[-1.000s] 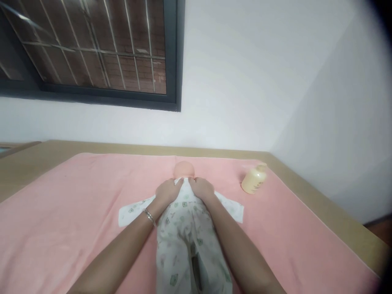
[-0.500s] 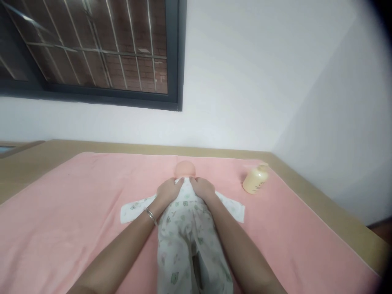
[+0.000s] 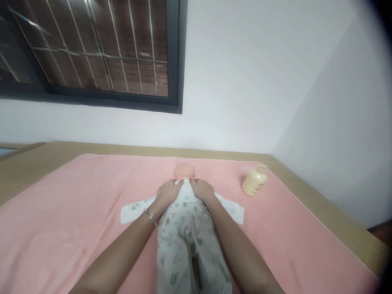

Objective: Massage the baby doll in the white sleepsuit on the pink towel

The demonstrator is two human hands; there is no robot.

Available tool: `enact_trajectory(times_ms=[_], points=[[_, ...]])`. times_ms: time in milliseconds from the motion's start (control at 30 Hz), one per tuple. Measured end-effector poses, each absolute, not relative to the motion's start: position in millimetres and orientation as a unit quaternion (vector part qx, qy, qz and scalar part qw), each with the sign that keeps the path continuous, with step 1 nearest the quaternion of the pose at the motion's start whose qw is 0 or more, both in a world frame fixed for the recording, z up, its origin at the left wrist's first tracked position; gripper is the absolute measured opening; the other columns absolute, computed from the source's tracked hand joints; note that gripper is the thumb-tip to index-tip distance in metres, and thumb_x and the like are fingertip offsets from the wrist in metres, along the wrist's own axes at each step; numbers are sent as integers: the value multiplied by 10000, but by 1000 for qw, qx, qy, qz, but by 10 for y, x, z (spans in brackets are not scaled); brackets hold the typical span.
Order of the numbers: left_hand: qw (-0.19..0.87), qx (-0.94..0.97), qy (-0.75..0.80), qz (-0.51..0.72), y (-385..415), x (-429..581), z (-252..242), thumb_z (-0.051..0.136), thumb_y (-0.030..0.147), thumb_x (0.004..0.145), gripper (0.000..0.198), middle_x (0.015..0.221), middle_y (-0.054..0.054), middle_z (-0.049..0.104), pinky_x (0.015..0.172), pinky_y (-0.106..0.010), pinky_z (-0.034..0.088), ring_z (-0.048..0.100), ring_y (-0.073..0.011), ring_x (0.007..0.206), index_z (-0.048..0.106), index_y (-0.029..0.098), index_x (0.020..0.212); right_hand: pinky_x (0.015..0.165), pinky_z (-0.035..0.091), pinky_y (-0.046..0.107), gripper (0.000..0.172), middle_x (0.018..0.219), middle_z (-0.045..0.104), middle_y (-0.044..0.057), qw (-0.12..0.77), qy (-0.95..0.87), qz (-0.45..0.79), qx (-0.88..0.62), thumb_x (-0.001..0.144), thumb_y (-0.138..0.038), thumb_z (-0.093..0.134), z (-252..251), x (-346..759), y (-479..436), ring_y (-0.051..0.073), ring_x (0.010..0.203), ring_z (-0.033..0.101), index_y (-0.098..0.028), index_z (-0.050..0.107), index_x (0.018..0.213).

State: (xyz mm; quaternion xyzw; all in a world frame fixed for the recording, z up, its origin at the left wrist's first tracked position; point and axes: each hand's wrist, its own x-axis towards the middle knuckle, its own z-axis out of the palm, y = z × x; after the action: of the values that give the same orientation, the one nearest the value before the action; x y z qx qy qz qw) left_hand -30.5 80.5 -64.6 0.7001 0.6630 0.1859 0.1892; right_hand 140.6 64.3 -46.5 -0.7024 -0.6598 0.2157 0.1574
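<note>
A bald baby doll point(image 3: 185, 170) in white clothes point(image 3: 188, 212) with a small green print lies stretched out, head away from me. Its sleeves point(image 3: 234, 210) spread to both sides. My left hand point(image 3: 169, 192) is wrapped round the doll's left-side shoulder as I see it, thumb on the cloth near the neck. On the other shoulder, my right hand point(image 3: 202, 190) holds in the same way, thumb pointing inward. Most of my fingertips are hidden at the doll's sides. A bracelet point(image 3: 151, 216) circles my left wrist.
Under the doll spreads a pink cloth point(image 3: 73, 196) on a light wooden surface point(image 3: 147, 150). A cream pump bottle point(image 3: 255, 181) stands on the cloth, right of the doll. Behind are a white wall point(image 3: 239, 90) and a dark-framed, barred window point(image 3: 107, 61).
The view has tipped up very slightly. Both hands keep their hold on the doll's shoulders, and the doll and bottle have not visibly moved.
</note>
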Motion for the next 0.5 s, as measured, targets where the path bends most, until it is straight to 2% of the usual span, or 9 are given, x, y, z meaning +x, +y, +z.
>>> enact_trajectory(times_ms=[200,333,400,500], points=[[158,708,665,180,719,-282,-519,229,601,897,614,1024,-145,692,768,-354,449,643,-292,948,656,172,996,828,443,377,648,1024,690,141,159,-668,212,-695,948,-533,167,-498,1444,664,281,971,626,-166,698,1001],[49,739,637,213,564,-196,-384,294,422,924,445,945,-128,693,937,-422,385,626,-279,966,656,167,879,831,441,340,579,1123,659,145,172,-690,202,-673,970,-441,177,-458,1554,656,255,1023,610,-151,667,1074],[19,767,595,238,449,-149,-363,338,375,922,372,1009,-120,680,1018,-450,328,600,-272,1028,642,162,934,830,439,305,541,1115,662,132,182,-707,193,-656,979,-400,193,-417,1610,614,224,1015,611,-148,666,1053],[-20,815,521,252,228,-113,-427,366,367,927,384,1245,-145,589,1064,-484,306,509,-291,1192,585,136,1141,867,427,301,521,1085,670,117,196,-730,170,-633,994,-375,191,-395,1668,495,203,1005,607,-146,657,1042]])
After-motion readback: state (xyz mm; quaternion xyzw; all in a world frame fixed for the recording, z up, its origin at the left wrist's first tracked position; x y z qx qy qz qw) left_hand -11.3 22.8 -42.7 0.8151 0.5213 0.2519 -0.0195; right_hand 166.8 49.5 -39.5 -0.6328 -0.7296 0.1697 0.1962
